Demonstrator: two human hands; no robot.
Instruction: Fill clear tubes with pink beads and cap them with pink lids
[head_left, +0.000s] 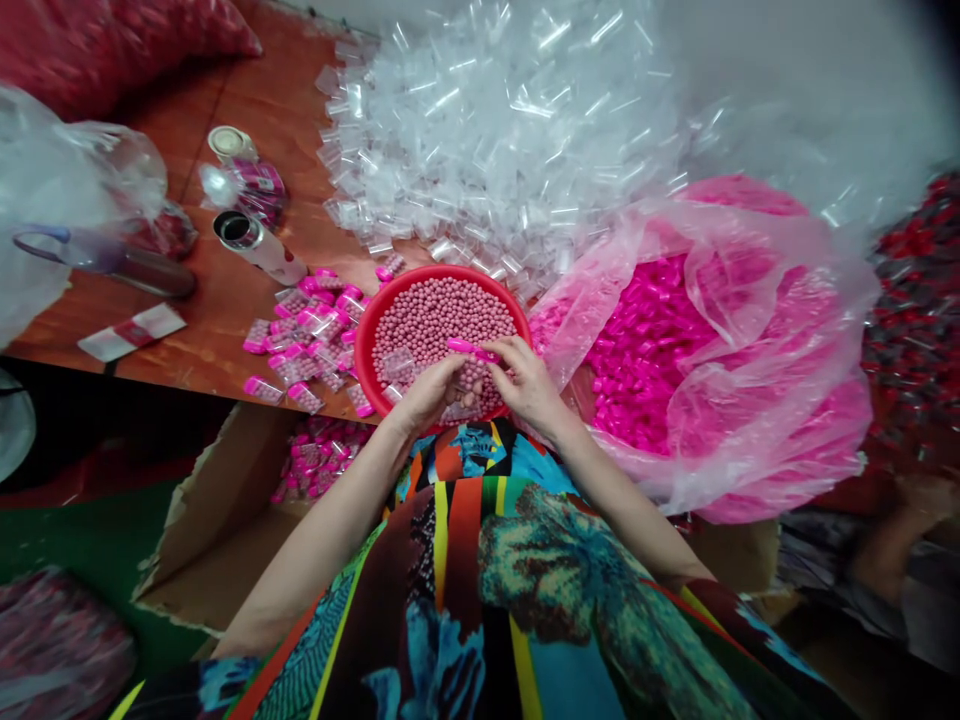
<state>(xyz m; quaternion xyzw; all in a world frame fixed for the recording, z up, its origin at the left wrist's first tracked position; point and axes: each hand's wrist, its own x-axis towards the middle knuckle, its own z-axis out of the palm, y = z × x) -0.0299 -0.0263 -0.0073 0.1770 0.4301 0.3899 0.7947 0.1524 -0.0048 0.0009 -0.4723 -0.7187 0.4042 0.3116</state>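
Both my hands are over a red bowl [365,345] of small round pink beads [442,310]. My right hand [529,385] pinches a bright pink cap [486,355] at its fingertips. Facing it, my left hand [431,393] is closed with its fingers curled; what it holds is hard to make out against the beads. Another pink cap piece [460,345] shows between the two hands, close to the left fingertips. A clear plastic container [397,365] lies on the beads at the bowl's left side.
Bead-filled containers with pink caps [319,325] lie left of the bowl, more in a cardboard box [217,520] below. Clear empty containers [510,120] are heaped behind. A bag of pink caps [652,350] stands right. A tumbler [259,245] and bottle [112,262] are left.
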